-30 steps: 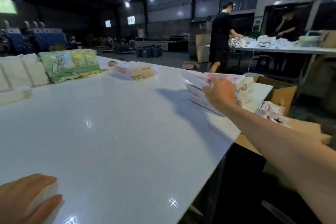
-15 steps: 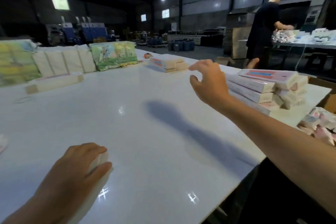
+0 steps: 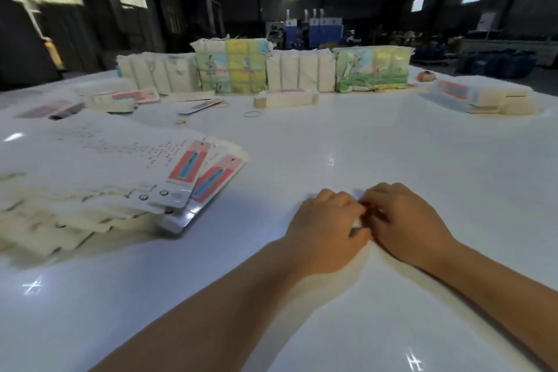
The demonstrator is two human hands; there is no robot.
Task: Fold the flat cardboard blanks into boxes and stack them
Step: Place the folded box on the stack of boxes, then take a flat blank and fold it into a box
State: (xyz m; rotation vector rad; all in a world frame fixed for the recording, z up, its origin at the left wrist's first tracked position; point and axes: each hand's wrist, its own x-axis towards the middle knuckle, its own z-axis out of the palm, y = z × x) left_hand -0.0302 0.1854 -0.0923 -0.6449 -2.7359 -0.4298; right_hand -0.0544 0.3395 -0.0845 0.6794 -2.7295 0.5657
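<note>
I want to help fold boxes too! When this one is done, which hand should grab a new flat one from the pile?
Probably the left hand. The pile of flat blanks lies on its side of the table, while the right hand would have to cross over. Both hands now hold a small white piece together.

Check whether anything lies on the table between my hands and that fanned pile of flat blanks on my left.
Nothing visible does. The table is bare between the left hand and the pile of flat blanks. Both hands, the right hand included, are curled together around a small white piece.
</note>
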